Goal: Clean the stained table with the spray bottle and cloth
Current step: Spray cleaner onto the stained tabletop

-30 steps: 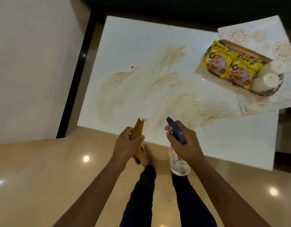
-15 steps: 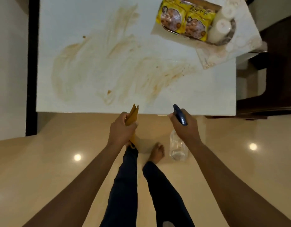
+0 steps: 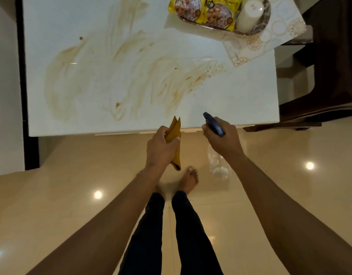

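Person stands at near edge of white desk (image 3: 240, 100), looking down. Left hand (image 3: 161, 147) grip closed around folded mustard-yellow cloth (image 3: 174, 132); cloth stands upright in the fist, top corners poking just over the desk's near edge, bottom end hanging below the hand. Right hand (image 3: 223, 138) grip wrapped around neck of spray bottle (image 3: 217, 165); blue spray head sticks out above the fingers, pointing toward far-left over the desk edge, clear bottle body hangs below the hand over the floor. Can't tell if a finger is on the trigger. Hands near each other, not touching.

Brown smeared stains (image 3: 131, 76) cover most of desk centre and left, streaks running near-left to far-right, a few darker spots. Right strip of desk near the hands looks clean.

Far right: oval metal tray (image 3: 264, 20) on a patterned mat (image 3: 280, 34), mat corner overhanging desk's right edge. In tray: two yellow snack packets (image 3: 202, 8) side by side, white candle (image 3: 248, 16) right of them, touching.

Dark wooden chair (image 3: 329, 76) right of desk. Glossy beige floor (image 3: 72, 195), bare foot (image 3: 189, 179) and dark trousers below the hands.
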